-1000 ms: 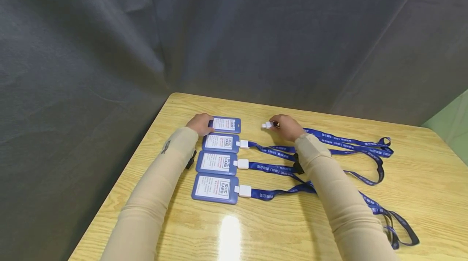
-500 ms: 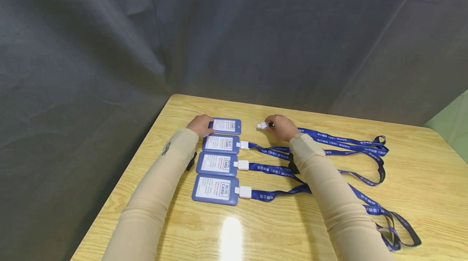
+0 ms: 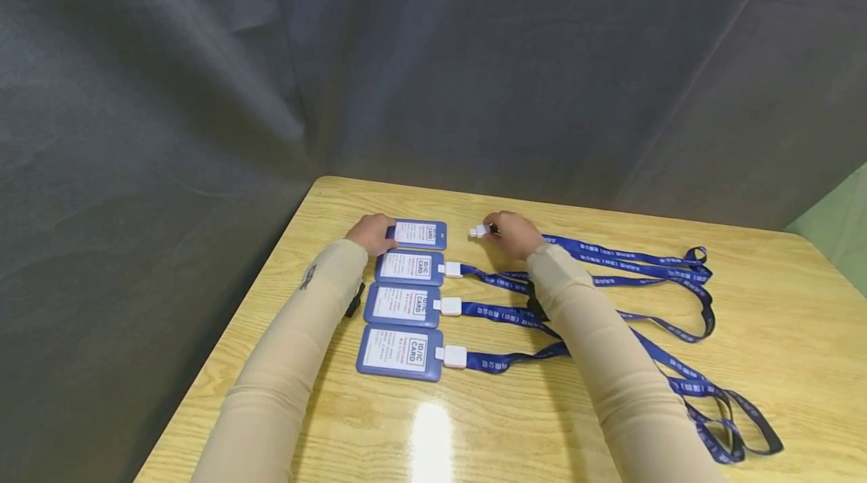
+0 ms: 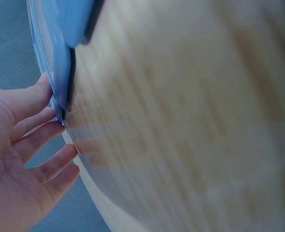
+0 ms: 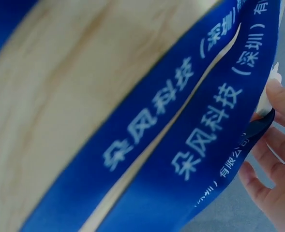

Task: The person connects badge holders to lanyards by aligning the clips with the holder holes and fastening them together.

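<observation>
My left hand [image 3: 370, 234] holds the left end of a blue ID badge holder [image 3: 420, 234] lying flat at the back of the row. In the left wrist view, thumb and fingers meet the badge holder's edge [image 4: 61, 72]. To the right of that holder and apart from it, my right hand [image 3: 516, 235] pinches a lanyard by its white plastic clip [image 3: 479, 231], which points left toward the holder's slotted end. The blue lanyard strap [image 3: 630, 261] trails rightward from the hand. White lettering covers the strap [image 5: 200, 116] in the right wrist view, and the clip is mostly hidden there.
Three more badge holders [image 3: 400, 351] lie in a column nearer me, each joined by a white clip [image 3: 455, 356] to a blue lanyard [image 3: 691, 385]. Their straps cross under my right arm. A dark curtain [image 3: 515, 77] hangs behind the wooden table [image 3: 765, 332].
My right hand has moved left with the lanyard clip, nearing the back badge holder and drawing its strap along. My left hand stays on the holder.
</observation>
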Demonstrator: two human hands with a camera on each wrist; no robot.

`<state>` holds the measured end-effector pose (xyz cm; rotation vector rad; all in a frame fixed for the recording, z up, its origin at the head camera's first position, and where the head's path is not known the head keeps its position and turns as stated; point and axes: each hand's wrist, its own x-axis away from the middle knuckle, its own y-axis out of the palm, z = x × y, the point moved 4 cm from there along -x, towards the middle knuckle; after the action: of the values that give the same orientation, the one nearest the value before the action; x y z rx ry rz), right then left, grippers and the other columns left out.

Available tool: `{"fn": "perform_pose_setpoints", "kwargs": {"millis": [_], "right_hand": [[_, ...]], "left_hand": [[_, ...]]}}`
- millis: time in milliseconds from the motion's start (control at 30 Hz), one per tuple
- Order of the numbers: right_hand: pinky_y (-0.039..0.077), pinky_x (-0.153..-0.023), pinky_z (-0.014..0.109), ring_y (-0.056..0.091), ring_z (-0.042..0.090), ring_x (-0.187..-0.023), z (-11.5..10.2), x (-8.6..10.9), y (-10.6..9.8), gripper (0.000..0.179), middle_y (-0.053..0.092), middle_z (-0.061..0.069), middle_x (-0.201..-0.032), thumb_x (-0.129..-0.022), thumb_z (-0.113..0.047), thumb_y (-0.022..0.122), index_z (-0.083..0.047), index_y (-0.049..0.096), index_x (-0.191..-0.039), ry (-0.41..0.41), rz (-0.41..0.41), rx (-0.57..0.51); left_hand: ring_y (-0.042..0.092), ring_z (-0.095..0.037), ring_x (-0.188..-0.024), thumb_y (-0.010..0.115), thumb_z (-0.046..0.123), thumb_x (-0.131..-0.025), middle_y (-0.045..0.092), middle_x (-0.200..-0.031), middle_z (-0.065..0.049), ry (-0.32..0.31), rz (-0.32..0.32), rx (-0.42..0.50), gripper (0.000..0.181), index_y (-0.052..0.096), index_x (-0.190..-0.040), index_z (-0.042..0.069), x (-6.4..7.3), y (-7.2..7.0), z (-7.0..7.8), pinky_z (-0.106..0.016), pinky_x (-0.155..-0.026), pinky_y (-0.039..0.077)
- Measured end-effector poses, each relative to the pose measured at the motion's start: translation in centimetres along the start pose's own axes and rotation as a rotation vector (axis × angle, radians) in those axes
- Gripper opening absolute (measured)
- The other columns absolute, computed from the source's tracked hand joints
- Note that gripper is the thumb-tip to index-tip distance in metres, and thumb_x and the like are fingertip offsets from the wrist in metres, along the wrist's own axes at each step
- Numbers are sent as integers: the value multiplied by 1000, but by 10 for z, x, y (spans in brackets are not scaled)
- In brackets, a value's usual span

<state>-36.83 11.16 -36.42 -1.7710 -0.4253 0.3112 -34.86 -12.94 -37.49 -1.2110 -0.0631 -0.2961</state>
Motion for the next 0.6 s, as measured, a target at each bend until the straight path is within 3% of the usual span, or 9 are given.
{"fn": "perform_pose_setpoints", "kwargs": {"millis": [367, 600], "right_hand": [[51, -88, 43, 64, 31, -100, -9, -6, 3, 30, 66, 19, -114, -92, -14, 57, 2, 61, -118, -27, -6, 16], [50, -91, 42, 63, 30, -104, -13, -8, 2, 29, 66, 18, -115, -92, -14, 58, 0, 62, -117, -2, -20, 27]], "left_hand": [[45, -31, -130, 59, 21, -92, 48, -140, -16, 8, 9, -5, 51, 45, -137, 2, 3, -2, 1, -41, -109, 36], [44, -31, -131, 59, 21, -92, 48, -140, -16, 13, -1, 3, 51, 45, -137, 3, 2, -2, 2, -41, -110, 35]]}}
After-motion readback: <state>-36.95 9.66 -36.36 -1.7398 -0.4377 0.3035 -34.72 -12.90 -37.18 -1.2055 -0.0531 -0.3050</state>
